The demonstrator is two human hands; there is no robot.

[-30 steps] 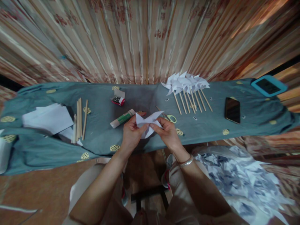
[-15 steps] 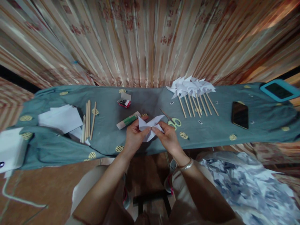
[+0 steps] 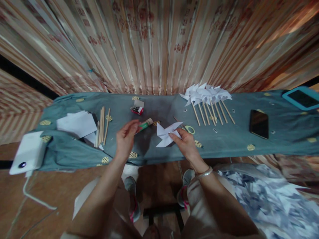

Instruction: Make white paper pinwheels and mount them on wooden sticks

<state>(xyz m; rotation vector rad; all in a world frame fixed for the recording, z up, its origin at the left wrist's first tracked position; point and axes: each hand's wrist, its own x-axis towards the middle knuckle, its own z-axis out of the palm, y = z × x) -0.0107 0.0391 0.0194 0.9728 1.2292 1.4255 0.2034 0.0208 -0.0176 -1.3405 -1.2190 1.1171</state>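
A white folded paper pinwheel is pinched by my right hand, thumb on the small pin at its centre. My left hand is off the pinwheel and holds nothing that I can see. Its fingers are loosely bent and apart, in front of a green-and-white tube that it partly hides. Behind the right hand lie scissors with pale green handles, partly covered. A small open red box of metal pins sits farther back.
Finished pinwheels on sticks lie at the back right, near a phone and a blue-framed tablet. Wooden sticks and white paper sheets are on the left, beside a white device. A bag of paper pieces stands lower right.
My left hand has let go of the pinwheel and moved left toward the tube. The right hand keeps hold of the pinwheel. The view has shifted slightly.
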